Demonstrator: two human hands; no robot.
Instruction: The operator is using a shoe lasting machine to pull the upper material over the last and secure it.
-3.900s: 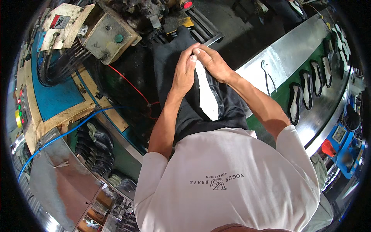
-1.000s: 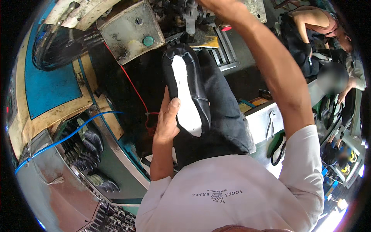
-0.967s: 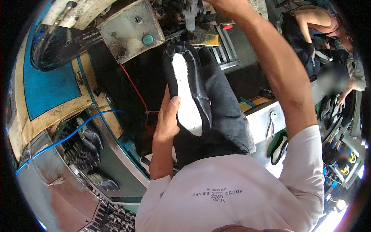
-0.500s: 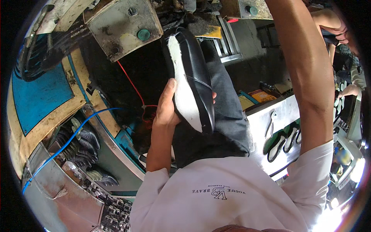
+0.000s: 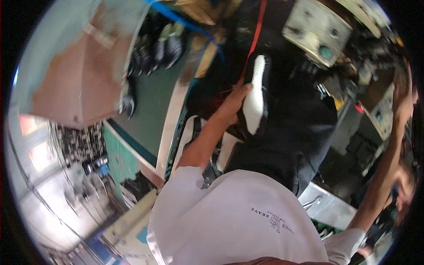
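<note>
Left grip [image 5: 235, 104] pinching an upturned shoe [image 5: 255, 99], right grip [image 5: 402, 95] well apart

From where I'm standing, the shoe is lying directly against the left grip, on its right side, and is pointing almost straight away from the body, its far end leaning slightly right. Its pale sole [image 5: 252, 110] is facing up, and black upper is showing along the right edge. The left thumb is pressing the sole's left edge near the middle; the fingers are disappearing underneath, so I cannot tell how they are wrapping. The left arm is plainly the nearer one. The right arm is reaching far out to the right, and its grip is blurring at the rim of the view; I cannot tell whether it is spread or holding anything.

Dark trousers [image 5: 289, 128] are spreading just right of the left grip; whether the shoe is resting on them, I cannot tell. Below and right of that grip, a steel surface [image 5: 340, 206] is carrying a thin tool [image 5: 313, 202]. To its upper left, a green surface [image 5: 152, 99] is bearing a cluster of dark shoes [image 5: 170, 48]. A red cord [image 5: 256, 37] is running upward above the left grip, a blue hose [image 5: 181, 20] is crossing to its upper left, and a grimy box [image 5: 307, 33] with a green button [image 5: 325, 52] is hanging to its upper right.
</note>
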